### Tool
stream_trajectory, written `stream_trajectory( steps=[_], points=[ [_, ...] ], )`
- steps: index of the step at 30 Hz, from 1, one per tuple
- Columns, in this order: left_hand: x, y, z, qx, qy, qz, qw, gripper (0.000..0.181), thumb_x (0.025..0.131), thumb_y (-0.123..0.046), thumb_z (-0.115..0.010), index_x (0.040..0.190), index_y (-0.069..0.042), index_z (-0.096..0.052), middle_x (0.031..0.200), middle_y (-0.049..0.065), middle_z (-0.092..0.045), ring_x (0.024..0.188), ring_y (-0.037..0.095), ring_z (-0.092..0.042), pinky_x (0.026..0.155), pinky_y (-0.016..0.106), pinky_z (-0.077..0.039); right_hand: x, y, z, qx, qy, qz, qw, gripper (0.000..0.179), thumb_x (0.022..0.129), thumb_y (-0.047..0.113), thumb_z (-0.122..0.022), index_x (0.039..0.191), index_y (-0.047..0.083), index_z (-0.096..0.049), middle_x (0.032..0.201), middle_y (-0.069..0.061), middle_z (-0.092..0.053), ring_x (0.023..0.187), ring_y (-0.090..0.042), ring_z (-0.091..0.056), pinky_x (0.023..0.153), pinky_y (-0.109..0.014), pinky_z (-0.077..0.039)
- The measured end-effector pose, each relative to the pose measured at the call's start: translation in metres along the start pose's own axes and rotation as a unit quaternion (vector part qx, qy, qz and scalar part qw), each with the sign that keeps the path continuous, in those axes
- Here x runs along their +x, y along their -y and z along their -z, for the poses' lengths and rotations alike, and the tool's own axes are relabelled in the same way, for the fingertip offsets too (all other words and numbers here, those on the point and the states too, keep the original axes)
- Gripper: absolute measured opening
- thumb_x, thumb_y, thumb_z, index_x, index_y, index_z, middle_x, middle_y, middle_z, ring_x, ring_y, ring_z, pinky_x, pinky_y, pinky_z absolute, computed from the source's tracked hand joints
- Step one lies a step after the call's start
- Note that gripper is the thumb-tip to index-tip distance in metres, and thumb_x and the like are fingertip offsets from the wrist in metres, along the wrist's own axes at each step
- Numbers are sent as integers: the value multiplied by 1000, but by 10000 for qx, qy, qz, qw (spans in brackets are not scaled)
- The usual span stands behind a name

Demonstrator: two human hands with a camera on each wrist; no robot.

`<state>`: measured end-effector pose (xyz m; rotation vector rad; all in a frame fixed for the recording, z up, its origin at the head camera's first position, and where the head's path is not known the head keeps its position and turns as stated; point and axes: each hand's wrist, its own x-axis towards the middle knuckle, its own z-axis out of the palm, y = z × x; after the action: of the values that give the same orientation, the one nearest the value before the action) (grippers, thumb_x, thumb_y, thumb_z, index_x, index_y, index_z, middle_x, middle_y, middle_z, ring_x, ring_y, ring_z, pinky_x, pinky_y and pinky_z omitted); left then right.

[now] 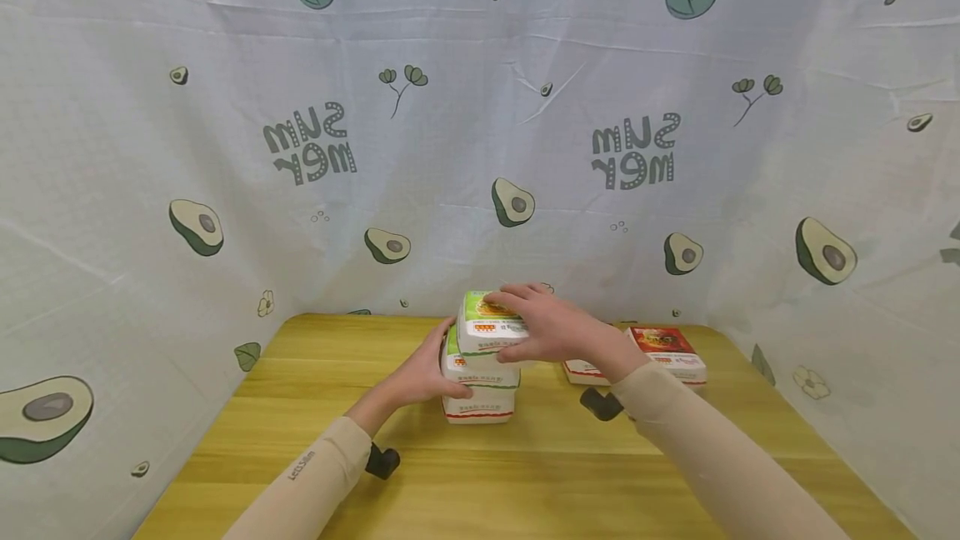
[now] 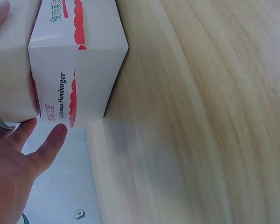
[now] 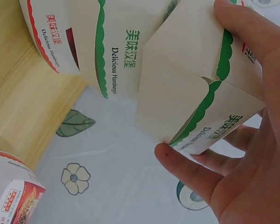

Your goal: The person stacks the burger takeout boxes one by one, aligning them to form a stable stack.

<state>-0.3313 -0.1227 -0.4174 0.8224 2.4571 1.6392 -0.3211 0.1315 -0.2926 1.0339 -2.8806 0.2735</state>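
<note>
top box (image 1: 480, 337): wht, grn scallop trim | btm box (image 1: 483, 405): wht, red scallop trim | backdrop (image 1: 450, 119): wht, avocado print

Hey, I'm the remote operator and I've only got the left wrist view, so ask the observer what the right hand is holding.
Observer: The right hand grips the top box of the stack.
Operator: What colour is that box on its upper face?
Observer: Mainly green where the hand leaves it showing in the head view.
Operator: Are there other boxes, away from the stack?
Observer: Yes, two show to the right of it on the table: a red-topped box and a partly hidden box behind the right hand and forearm.
</note>
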Motion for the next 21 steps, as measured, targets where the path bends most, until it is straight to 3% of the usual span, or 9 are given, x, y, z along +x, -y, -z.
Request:
stream_trajectory(
  steps=[7, 21],
  points=[
    [-1, -1, 0, -16, 34, -25, 10000, 123, 70, -17, -93, 160, -27, -9, 140, 3, -50, 119, 19, -59, 105, 44, -45, 5, 5, 1, -100, -8, 41, 9999, 83, 81, 57, -78, 152, 34, -42, 155, 0, -41, 130, -25, -41, 92, -46, -50],
    [-1, -2, -1, -116, 89, -157, 9998, 111, 70, -14, -92, 153, -25, -19, 138, 0, -52, 118, 17, -60, 102, 40, -47, 13, 12, -1, -341, -112, 98, 9993, 81, 81, 59, -77, 151, 32, -44, 151, 0, -46, 125, -25, -45, 88, -44, -50]
  ],
)
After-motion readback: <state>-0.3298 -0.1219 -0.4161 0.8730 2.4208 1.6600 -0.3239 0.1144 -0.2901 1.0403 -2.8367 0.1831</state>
